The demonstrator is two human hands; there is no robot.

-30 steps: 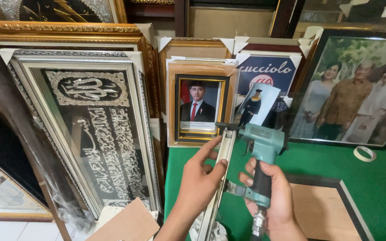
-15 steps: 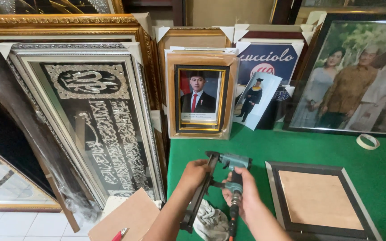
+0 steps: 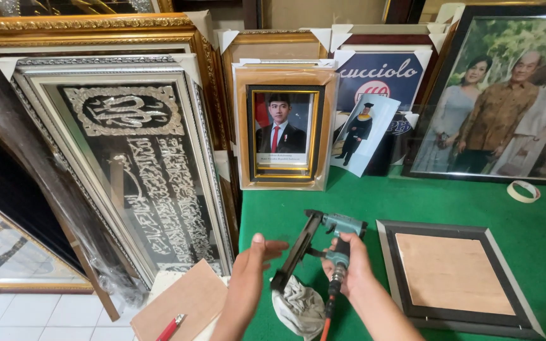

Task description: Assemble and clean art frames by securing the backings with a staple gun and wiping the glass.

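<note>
Starting at the left, I am seeing a tall silver-framed calligraphy panel (image 3: 137, 170) leaning against gilt frames beside the bench (image 3: 412, 202), whose top is covered in green. Low down near the bench's left edge, a brown board (image 3: 184, 300) is lying with a red pen (image 3: 170, 328) on it.

My left hand (image 3: 254, 259) is hovering open over the bench's front left corner, fingers spread and palm turned toward the tool, holding nothing; its fingertips are sitting just beside the long black magazine of the nail gun (image 3: 320, 243), and I cannot tell whether they are touching it.

My right hand (image 3: 347, 268) is wrapped closed around the grip of the nail gun, a teal-bodied tool standing tilted, its magazine slanting down to the left between my two hands. Its lower end is resting on a crumpled grey rag (image 3: 298, 306) at the front edge. An orange hose (image 3: 327, 319) is running down from the grip.

Behind the tool, a small gold-framed portrait (image 3: 284, 129) is standing upright. To the right of my right hand, a dark picture frame (image 3: 453, 275) is lying face down, brown backing up. A roll of tape (image 3: 524, 191) is lying near the right edge, in front of a large family photograph (image 3: 507, 95).
</note>
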